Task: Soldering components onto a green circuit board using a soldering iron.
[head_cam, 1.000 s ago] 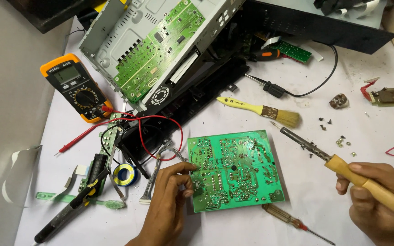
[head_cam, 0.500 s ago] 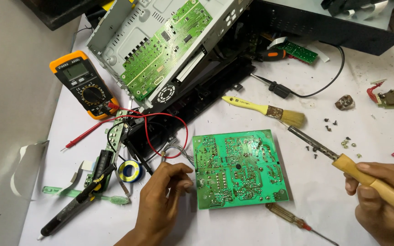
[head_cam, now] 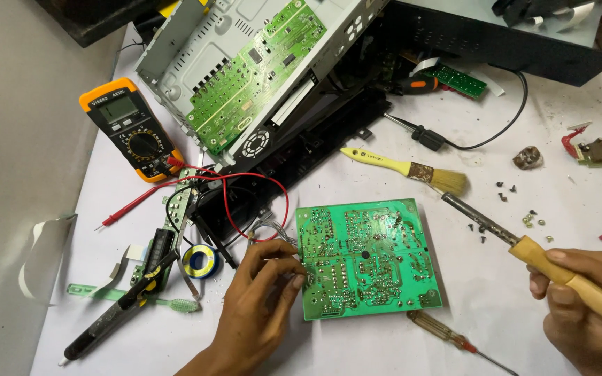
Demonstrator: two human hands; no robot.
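Observation:
A green circuit board [head_cam: 367, 256] lies solder side up on the white table. My left hand [head_cam: 259, 306] pinches thin solder wire at the board's left edge, fingertips touching it. My right hand [head_cam: 583, 306] grips the wooden handle of a soldering iron [head_cam: 524, 247], whose metal tip points up-left and hovers off the board's right side, near the brush.
An opened metal chassis with a green board [head_cam: 259, 69] lies behind. Also there: an orange multimeter [head_cam: 130, 129] with red and black leads, a yellow-handled brush [head_cam: 405, 167], a solder reel [head_cam: 198, 260], a screwdriver [head_cam: 447, 334], a green toothbrush [head_cam: 134, 296], loose screws [head_cam: 517, 209].
The view shifted slightly, so everything sits a little lower and to the right in the picture. My left hand stayed at the board's left edge; the iron stayed clear of the board.

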